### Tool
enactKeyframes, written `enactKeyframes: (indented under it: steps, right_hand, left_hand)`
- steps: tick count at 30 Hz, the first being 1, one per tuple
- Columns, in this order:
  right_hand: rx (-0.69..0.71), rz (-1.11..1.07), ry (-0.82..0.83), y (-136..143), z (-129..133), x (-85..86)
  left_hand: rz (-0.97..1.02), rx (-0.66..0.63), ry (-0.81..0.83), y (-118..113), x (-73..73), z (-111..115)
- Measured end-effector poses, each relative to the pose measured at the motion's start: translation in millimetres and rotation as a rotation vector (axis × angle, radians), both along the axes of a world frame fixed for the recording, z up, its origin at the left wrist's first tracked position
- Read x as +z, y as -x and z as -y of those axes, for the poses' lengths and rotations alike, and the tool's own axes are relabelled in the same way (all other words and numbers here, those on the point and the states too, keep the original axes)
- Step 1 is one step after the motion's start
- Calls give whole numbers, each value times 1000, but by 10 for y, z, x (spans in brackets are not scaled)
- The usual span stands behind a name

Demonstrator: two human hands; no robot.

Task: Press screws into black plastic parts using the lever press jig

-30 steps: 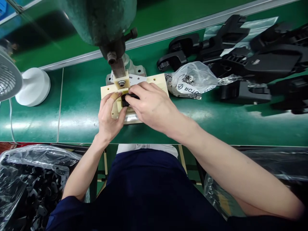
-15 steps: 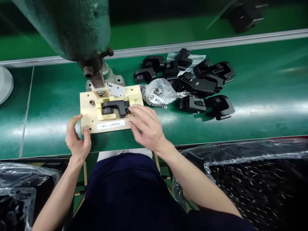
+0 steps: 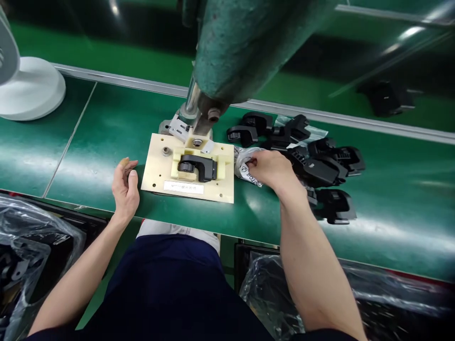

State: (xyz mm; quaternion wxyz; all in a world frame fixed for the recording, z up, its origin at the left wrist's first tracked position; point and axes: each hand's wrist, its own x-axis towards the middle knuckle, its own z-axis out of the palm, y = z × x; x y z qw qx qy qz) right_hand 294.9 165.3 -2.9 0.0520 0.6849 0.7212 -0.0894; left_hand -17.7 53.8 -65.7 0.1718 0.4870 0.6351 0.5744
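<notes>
A hooked black plastic part (image 3: 203, 166) lies in the raised nest of a cream fixture plate (image 3: 223, 189), which carries a white label (image 3: 184, 187). My left hand (image 3: 126, 192) rests on the bench just left of the plate, apart from it, its fingers loosely bent and holding nothing. At the plate's right side, my right hand (image 3: 272, 170) dips into the mouth of a clear plastic bag (image 3: 245, 168) with printed lettering. Its fingers are drawn together, and their tips are partly hidden in the bag. What they grip cannot be made out.
A green machine head (image 3: 241, 47) with a metal tip overhangs the fixture. Several black plastic parts (image 3: 320, 168) are heaped to the right. A white round base (image 3: 35, 90) stands at left. Plastic-lined bins (image 3: 31, 232) sit below the bench edge.
My right hand has left the black part in the fixture and moved right into the bag. My left hand has let go of the plate's left edge. The camera view has shifted.
</notes>
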Motion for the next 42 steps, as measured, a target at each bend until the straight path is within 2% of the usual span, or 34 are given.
enactKeyframes:
  steps: [2,5,10,13,16,18,21,24,29,32,37,42]
  right_hand:
    - [9,-10,-26,-16,83,25]
    - [-41,-163,-174,-70,237,63]
    - [-164,-539,-405,-113,467,99]
    - [-300,-900,-456,-82,624,147]
    - [-346,-1306,-341,17,808,225]
    - [-363,-1494,-213,128,933,279]
    - [-402,-1653,-71,347,1106,336]
    - [-406,-1752,-8,586,1251,348]
    - [-433,-1858,79,933,1403,291]
    - [-428,-1855,55,1077,1458,234]
    - [-320,-1775,-73,1157,1529,145]
    - [-204,-1697,-59,1114,1545,153]
  left_hand:
    - [8,3,12,1,3,5]
    - [20,-3,12,13,-5,5]
    - [18,61,-127,23,-56,39]
    - [6,82,-276,-48,-25,146]
    - [24,-14,-310,-198,149,308]
    - [47,-148,-296,-321,334,401]
    - [123,-397,-234,-515,609,467]
    - [249,-535,-106,-697,767,461]
    - [559,-564,146,-899,823,433]
    - [757,-557,227,-929,845,429]
    - [976,-510,297,-881,876,406]
    - [1198,-502,394,-842,911,367]
